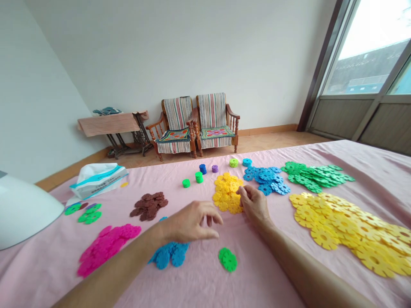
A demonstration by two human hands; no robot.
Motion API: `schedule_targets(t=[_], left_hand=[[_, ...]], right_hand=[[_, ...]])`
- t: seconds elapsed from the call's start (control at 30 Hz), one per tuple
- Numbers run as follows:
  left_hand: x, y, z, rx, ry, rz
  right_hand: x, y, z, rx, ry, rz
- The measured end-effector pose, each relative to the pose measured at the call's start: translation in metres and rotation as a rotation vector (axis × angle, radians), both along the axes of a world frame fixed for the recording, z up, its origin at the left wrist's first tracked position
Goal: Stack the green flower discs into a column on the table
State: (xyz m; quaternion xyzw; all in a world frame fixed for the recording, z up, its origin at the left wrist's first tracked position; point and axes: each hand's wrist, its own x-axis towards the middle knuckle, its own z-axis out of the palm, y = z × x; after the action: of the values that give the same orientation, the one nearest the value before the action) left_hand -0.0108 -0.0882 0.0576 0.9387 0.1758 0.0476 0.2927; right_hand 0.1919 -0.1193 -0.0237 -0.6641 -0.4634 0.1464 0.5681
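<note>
My left hand (194, 219) hovers over the pink cloth with its thumb and fingers apart, nothing visible in it. Partly beneath that forearm lies a pile of light blue notched discs (167, 255). At the right edge of the small yellow disc pile (226, 192), my right hand (255, 206) has its fingers pinched together; whatever they hold is hidden. A few green discs (227, 259) rest on the cloth below and between both hands.
Short disc stacks, such as a green stack (199, 177), stand at the back. Around are brown (149, 205), pink (107, 248), blue (267, 179), green (316, 176) and larger yellow piles (349, 226). A tissue pack (98, 182) and white rounded object (25, 211) are left.
</note>
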Motion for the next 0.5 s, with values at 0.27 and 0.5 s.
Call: schedule_targets(t=[0.27, 0.5], left_hand=[[0.008, -0.046, -0.015, 0.015, 0.066, -0.110], [0.006, -0.046, -0.012, 0.064, -0.005, -0.106]], right_hand=[[0.000, -0.001, 0.002, -0.011, -0.014, 0.004], [0.001, 0.000, -0.003, -0.012, -0.023, 0.008]])
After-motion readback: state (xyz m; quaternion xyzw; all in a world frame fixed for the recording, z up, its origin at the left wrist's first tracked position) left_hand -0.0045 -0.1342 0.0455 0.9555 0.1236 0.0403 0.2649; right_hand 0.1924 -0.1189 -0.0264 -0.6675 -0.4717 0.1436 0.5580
